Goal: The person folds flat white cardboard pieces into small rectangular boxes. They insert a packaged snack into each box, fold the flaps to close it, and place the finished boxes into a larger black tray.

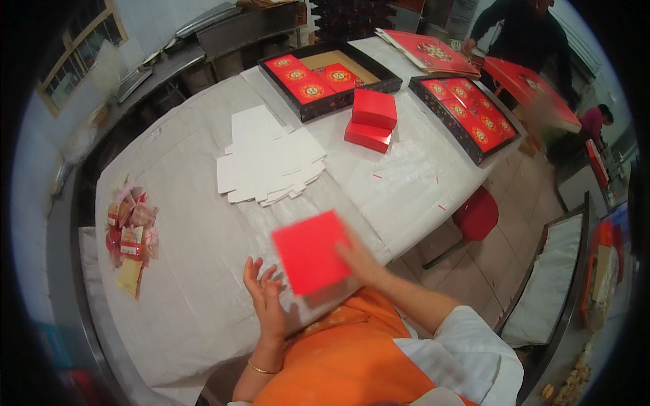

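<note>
A plain red square box (310, 252) is up in front of me over the near edge of the table. Its right side is in the grip of my right hand (362, 260), which is blurred by motion. Just left of the box, my left hand (266, 298) is open with its fingers spread and curved, holding nothing. Beyond the box lies a stack of flat white box blanks (271, 159). Farther off, two red boxes (372, 118) sit piled one on the other.
A black tray (306, 108) is partly filled with red boxes; another black tray (482, 157) holds several more. Small wrapped packets (132, 233) lie at the far left. A red stool (476, 215) stands beside the table. Another person (521, 40) handles a large red lid (525, 84).
</note>
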{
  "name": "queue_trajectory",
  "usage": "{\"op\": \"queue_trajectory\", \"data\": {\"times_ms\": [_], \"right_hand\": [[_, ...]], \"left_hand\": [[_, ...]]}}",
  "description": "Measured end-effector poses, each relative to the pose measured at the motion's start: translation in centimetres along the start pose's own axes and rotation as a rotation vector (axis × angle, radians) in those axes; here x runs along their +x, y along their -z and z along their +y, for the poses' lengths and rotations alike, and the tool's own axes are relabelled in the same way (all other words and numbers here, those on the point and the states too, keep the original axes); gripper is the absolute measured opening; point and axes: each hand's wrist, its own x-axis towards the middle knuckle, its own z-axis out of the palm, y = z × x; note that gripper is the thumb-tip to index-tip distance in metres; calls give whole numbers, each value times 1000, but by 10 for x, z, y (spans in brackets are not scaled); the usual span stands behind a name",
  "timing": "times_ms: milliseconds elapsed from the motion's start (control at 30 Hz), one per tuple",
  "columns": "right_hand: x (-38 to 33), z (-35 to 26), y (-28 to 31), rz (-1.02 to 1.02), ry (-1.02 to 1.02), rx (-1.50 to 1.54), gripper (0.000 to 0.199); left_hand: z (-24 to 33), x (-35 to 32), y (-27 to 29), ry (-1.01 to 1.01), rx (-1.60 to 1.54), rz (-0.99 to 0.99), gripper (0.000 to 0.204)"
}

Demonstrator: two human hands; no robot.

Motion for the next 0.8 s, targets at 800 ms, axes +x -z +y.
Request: {"op": "queue_trajectory", "data": {"times_ms": [800], "right_hand": [[212, 28, 211, 765, 249, -262, 60]], "left_hand": [[-42, 11, 42, -359, 1185, -51, 45]]}}
